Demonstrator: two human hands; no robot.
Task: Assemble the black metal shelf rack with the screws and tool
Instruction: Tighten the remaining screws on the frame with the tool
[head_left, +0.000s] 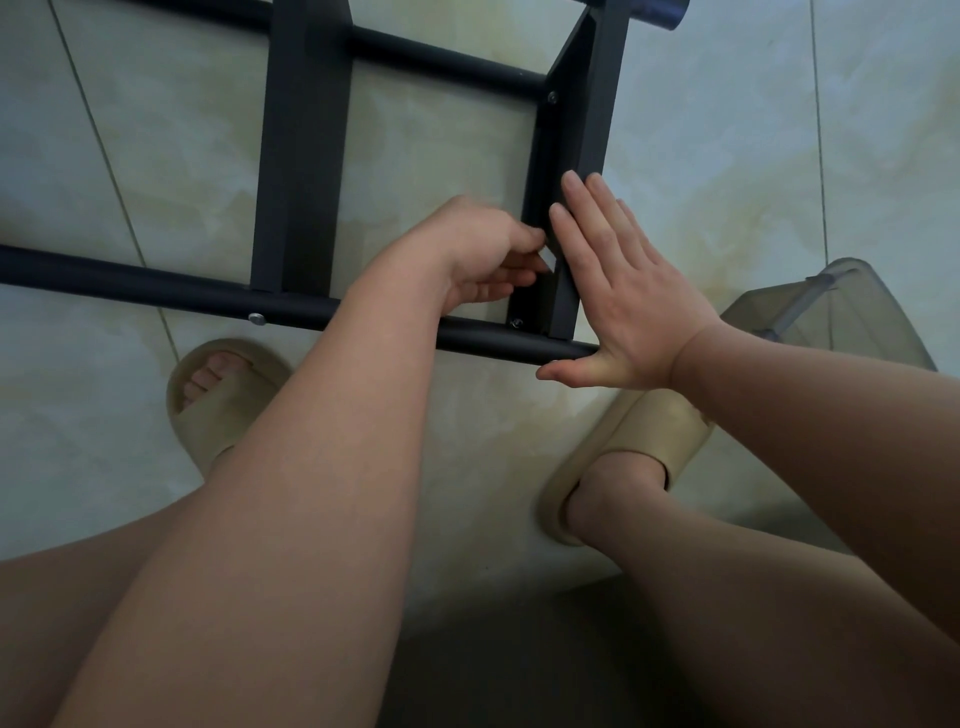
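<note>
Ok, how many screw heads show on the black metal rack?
3: a silver one on the near round tube; one at the right black panel's near end; one at its far end. Others possibly hidden.

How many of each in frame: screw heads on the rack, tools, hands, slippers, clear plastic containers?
screw heads on the rack: 3
small silver tool: 1
hands: 2, with the left hand pinching the tool and the right hand flat against the rack
slippers: 2
clear plastic container: 1
total: 9

Tool mostly hidden inside left hand
</note>
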